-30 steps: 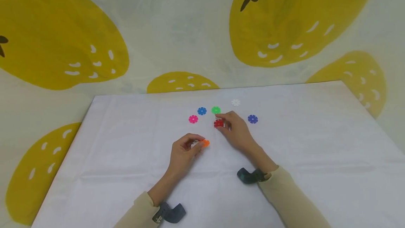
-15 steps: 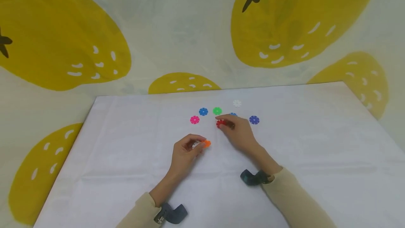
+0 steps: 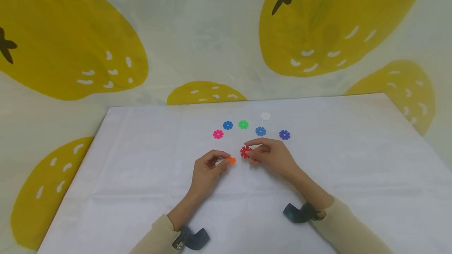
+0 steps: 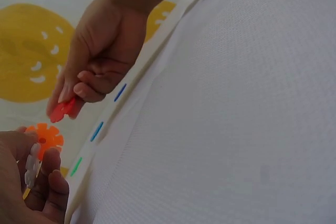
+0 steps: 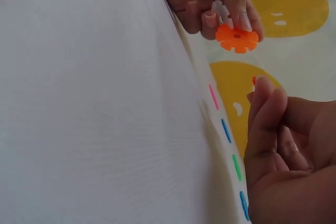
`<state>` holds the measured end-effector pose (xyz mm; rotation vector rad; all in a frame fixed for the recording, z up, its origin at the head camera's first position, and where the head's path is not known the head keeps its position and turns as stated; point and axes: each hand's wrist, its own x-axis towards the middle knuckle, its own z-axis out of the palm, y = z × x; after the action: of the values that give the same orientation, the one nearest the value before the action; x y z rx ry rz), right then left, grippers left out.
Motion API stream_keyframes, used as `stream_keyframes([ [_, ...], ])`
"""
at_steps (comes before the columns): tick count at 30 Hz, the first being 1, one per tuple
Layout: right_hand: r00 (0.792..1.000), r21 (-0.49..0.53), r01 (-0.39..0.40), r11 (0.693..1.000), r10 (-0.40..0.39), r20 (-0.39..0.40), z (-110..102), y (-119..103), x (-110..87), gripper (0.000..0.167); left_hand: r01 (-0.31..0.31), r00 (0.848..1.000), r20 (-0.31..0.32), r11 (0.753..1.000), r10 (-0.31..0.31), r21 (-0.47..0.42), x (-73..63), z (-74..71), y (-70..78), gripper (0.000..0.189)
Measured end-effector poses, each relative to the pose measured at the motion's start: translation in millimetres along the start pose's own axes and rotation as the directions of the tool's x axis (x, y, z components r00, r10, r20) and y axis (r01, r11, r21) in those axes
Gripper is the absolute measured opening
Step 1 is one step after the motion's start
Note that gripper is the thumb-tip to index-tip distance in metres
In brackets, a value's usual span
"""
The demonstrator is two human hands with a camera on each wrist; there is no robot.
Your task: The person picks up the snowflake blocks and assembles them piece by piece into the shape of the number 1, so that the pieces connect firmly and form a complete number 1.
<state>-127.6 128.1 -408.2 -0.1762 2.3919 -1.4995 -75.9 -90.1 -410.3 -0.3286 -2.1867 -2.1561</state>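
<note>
My left hand [image 3: 206, 172] pinches a notched orange plastic disc [image 5: 237, 39] between thumb and fingers. A white notched disc [image 4: 32, 165] sits crosswise against the orange one, partly hidden by the fingers. To the right, my right hand [image 3: 277, 158] pinches a red notched disc [image 3: 245, 152] by its edge. The red disc faces the orange one across a small gap. In the right wrist view the red piece is almost wholly hidden behind the fingertips.
Beyond the hands, loose notched discs lie flat on the white tablecloth [image 3: 141, 156]: pink [image 3: 218, 134], blue [image 3: 227, 125], green [image 3: 243, 124], lighter blue [image 3: 260, 131], white [image 3: 265, 116] and purple [image 3: 284, 135]. A lemon-print cloth [image 3: 197, 42] hangs behind the table.
The right hand has drawn back toward the person with the red disc, bringing it nearer the left hand's height. The lighter blue disc is uncovered. The left hand has stayed almost still.
</note>
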Motion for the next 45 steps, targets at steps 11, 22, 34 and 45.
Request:
stream_keyframes([
  [11,0.999,0.11,-0.005,0.994,0.0,0.044,6,12,-9.0,0.03,-0.011,1.0,-0.008,1.0,0.011,-0.011,-0.9,0.2,-2.9,0.015],
  [22,0.995,0.089,0.079,0.993,-0.085,0.06,9,12,-10.2,0.033,-0.055,0.998,-0.014,0.998,0.055,-0.014,0.0,-0.4,-4.3,0.014],
  [34,0.996,0.104,0.044,0.994,-0.051,0.071,9,11,-11.3,0.031,-0.011,1.0,0.004,1.0,0.011,0.009,0.5,-0.3,-2.8,0.015],
  [45,0.995,0.118,0.038,0.992,-0.048,0.089,8,7,-11.7,0.032,-0.012,0.999,0.051,1.0,0.013,-0.008,1.1,0.0,-1.9,0.015],
])
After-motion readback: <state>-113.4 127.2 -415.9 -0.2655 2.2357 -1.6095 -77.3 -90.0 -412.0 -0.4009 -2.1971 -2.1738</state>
